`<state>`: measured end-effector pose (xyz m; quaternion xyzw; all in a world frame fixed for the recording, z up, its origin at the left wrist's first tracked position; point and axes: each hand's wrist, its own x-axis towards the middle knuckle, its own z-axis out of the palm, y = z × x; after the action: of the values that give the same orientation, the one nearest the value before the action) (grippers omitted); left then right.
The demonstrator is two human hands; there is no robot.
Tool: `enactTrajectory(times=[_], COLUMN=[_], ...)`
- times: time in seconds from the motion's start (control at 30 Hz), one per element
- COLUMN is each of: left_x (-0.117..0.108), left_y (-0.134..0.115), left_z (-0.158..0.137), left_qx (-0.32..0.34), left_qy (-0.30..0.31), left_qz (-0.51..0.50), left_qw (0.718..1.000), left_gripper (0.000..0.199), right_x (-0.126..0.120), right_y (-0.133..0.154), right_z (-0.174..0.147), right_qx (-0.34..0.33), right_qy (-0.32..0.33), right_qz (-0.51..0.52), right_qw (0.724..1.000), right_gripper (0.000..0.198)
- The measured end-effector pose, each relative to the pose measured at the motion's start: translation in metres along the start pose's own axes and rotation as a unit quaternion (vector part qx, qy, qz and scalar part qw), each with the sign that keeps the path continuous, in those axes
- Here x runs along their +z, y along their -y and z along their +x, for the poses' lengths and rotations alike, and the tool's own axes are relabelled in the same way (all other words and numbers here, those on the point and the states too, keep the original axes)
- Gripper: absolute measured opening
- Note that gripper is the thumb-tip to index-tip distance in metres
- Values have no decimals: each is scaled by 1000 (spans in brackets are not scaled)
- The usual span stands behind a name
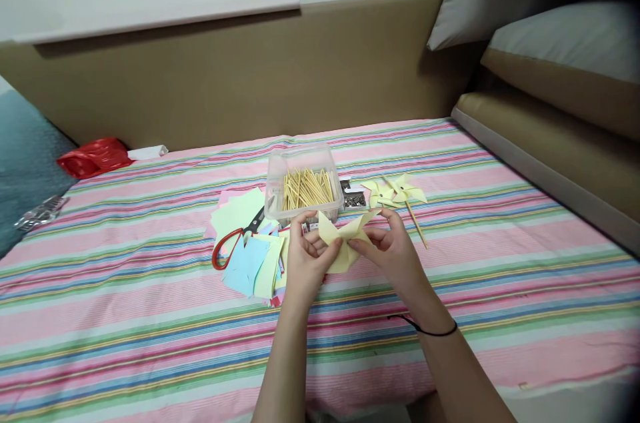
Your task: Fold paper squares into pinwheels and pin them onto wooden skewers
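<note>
A pale yellow paper pinwheel (345, 231), its corners folded toward the middle, is held up between my two hands. My left hand (307, 253) grips its left side, the thumb pressing near the centre. On the other side my right hand (393, 243) pinches the paper, its thumb also near the centre and its fingers at the upper right corner. Just beyond stands a clear plastic box (300, 155) of wooden sticks (306, 188). To the right of the box lie finished-looking yellow pinwheels (404, 189), with a stick (416, 223) reaching toward me.
Red-handled scissors (227, 249) lie on coloured paper sheets (255, 266) left of my hands. A small container of metal pins (354, 199) sits beside the box. A red plastic bag (97, 157) is far left. Cushions (565, 43) rise at right; striped cloth (150, 316) covers the surface.
</note>
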<state>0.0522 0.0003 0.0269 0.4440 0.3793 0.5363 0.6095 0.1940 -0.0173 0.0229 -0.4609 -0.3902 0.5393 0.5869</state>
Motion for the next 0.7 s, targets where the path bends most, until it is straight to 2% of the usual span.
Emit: enactTrajectory(times=[0.23, 0.43, 0.7], left_x=[0, 2, 3], left_y=[-2, 1, 3], left_z=[0, 0, 2], left_qx=[8, -8, -6], left_qy=[-17, 12, -28], left_qz=[17, -7, -20], left_qw=[1000, 1000, 999], left_gripper=[59, 68, 66], right_x=[2, 3, 2], right_y=[3, 3, 3], right_z=[0, 0, 0], right_qx=[35, 37, 34], right_qy=[-30, -29, 18], right_qz=[55, 58, 55], right_qw=[997, 997, 998], right_gripper=[70, 65, 61])
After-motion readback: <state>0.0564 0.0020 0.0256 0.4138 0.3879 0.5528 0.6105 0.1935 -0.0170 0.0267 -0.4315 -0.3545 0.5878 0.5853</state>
